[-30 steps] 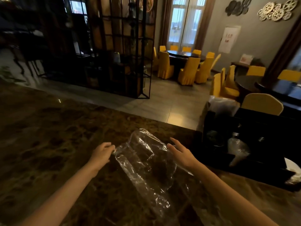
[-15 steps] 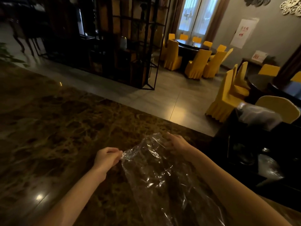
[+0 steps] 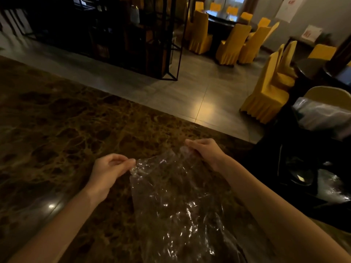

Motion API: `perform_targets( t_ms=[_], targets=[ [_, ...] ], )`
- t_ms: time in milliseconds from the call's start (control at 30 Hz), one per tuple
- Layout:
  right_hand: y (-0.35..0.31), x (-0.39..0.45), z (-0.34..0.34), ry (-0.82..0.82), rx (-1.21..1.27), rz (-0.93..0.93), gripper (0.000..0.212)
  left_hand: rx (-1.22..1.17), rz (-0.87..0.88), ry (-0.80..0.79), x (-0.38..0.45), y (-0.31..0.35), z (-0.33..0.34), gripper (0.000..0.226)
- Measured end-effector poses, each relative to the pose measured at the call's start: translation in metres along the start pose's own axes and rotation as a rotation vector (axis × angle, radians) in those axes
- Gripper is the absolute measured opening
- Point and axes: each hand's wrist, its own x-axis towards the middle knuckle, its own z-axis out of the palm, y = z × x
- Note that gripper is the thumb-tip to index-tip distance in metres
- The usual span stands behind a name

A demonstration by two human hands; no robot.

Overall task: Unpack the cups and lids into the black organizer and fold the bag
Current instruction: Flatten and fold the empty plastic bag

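There is a single view, from a wide-angle camera worn on the person's head. It looks forward and steeply down across a dark marbled table [image 3: 57,133], close enough that both forearms enter from the bottom edge and the left hand [image 3: 108,169] and right hand [image 3: 207,152] sit in the lower middle of the frame. The table's far edge runs slantwise across the middle. Beyond it the lens takes in the tiled floor [image 3: 190,92], a black metal shelf frame [image 3: 133,35] at upper left and yellow-covered chairs [image 3: 233,42] at upper right. Straight lines bow toward the edges.
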Motion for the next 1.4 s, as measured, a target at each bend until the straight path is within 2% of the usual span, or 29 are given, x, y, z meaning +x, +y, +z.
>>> perform_targets(
  t_ms=[200,367,433,567,633,700,767,867,1033,1167,1267,1400],
  targets=[
    [0.006,0.008,-0.002,0.216,-0.046,-0.094,0.027,0.059,0.016,0.043,0.008,0.006,-0.018,0.033],
    [0.011,0.007,0.009,0.183,0.035,-0.067,0.039,-0.087,-0.05,0.109,0.013,0.009,-0.011,0.03],
    [0.012,0.004,0.011,0.156,0.042,-0.057,0.039,-0.109,-0.09,0.059,0.011,0.009,-0.01,0.038],
    [0.014,-0.002,0.012,0.159,0.158,-0.11,0.026,-0.146,-0.19,-0.124,0.007,0.004,-0.009,0.052],
    [0.015,-0.003,0.014,0.212,0.151,-0.147,0.023,-0.203,-0.213,-0.126,0.007,0.004,-0.006,0.046],
    [0.016,-0.003,0.016,0.281,0.014,-0.215,0.023,-0.241,-0.218,-0.101,0.007,0.004,-0.003,0.035],
    [0.018,-0.006,0.017,0.33,-0.128,-0.319,0.02,-0.261,-0.207,-0.048,0.006,0.005,0.001,0.025],
    [0.022,-0.01,0.018,0.364,-0.206,-0.426,0.015,-0.307,-0.177,0.051,0.007,0.009,0.006,0.014],
    [0.03,-0.013,0.022,0.383,-0.23,-0.503,0.02,-0.38,-0.14,0.231,0.007,0.019,0.019,0.012],
    [0.029,-0.013,0.024,0.454,-0.111,-0.475,0.022,-0.469,-0.164,0.131,0.005,0.025,0.025,0.02],
    [0.028,-0.014,0.026,0.487,-0.09,-0.476,0.021,-0.336,-0.159,0.086,0.003,0.023,0.029,0.016],
    [0.03,-0.014,0.027,0.458,-0.092,-0.453,0.022,-0.21,-0.126,0.118,0.003,0.025,0.033,0.022]
  ],
)
